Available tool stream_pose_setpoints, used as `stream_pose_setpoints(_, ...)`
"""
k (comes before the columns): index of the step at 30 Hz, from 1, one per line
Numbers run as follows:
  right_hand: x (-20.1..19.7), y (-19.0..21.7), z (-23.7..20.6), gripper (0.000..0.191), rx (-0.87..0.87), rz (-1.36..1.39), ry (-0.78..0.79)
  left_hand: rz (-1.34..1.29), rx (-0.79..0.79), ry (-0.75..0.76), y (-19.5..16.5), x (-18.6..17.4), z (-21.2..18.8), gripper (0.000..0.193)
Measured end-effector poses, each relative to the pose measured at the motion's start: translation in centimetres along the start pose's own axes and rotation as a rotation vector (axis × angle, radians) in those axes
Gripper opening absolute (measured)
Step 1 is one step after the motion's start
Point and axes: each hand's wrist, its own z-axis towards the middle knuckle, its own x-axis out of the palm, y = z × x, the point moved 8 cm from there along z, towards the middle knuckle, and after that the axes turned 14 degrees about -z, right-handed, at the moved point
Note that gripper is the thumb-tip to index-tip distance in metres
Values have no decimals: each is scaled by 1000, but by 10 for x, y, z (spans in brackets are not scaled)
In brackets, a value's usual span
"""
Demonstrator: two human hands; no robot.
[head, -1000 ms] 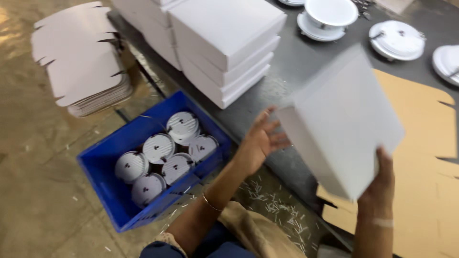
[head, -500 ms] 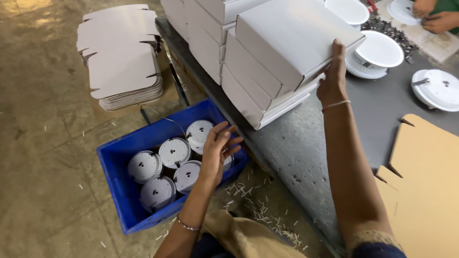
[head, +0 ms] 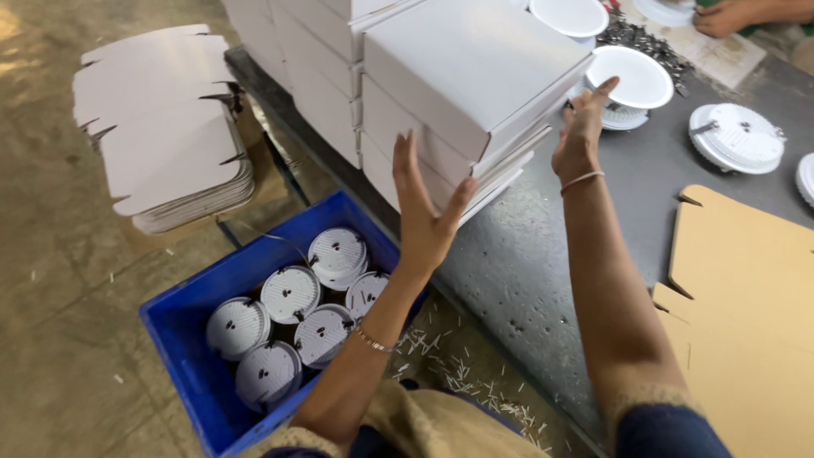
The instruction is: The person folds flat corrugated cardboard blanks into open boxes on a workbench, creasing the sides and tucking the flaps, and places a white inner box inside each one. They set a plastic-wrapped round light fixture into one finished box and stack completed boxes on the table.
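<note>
Both hands have come off their old places: from the head camera we see the left hand [head: 424, 212] lifted out of the blue crate [head: 182, 339] and raised, palm toward the near corner of the stack of white boxes [head: 441, 136], fingers [head: 405, 165] spread wide and pinching nothing, very near the cardboard, though we cannot tell if they touch it. On the far side, our right hand [head: 581, 136] has slid off the top box [head: 475, 72], which it was pressing half a moment back; now it sits at the stack's right edge, fingers loose and parted, holding nothing, one fingertip pointing up toward the white round lamp [head: 629, 78] just behind. So that box, carried in the air a second ago, now lies on the pile on the grey bench [head: 526, 254], and to our eye the two open hands are squaring it up from either side rather than carrying it. Against the earlier frame, the pile looks closer and fuller in view, and the crate with its round white fittings [head: 292, 293] lies untouched below the left forearm. Flat white box blanks [head: 161, 127] sit stacked on the floor to the left, brown cardboard sheets [head: 746, 280] lie on the bench at right, and another person's hand [head: 721, 17] works at the top edge, well apart from ours.
</note>
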Motion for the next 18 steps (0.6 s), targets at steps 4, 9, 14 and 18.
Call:
stream_pose_setpoints(4, 11, 10, 8, 109, -154, 3, 201, 174, 105, 13, -1, 35, 29, 102)
stream_pose_setpoints(9, 19, 10, -10, 116, -258, -27, 176, 296, 126, -63, 17, 39, 32, 94)
stream_pose_setpoints(14, 22, 16, -25, 115, -211, -82, 138, 287, 160, -98, 31, 35, 29, 89)
stream_pose_setpoints(18, 21, 25, -38, 113, -227, -39, 217, 336, 172, -88, 28, 31, 31, 85)
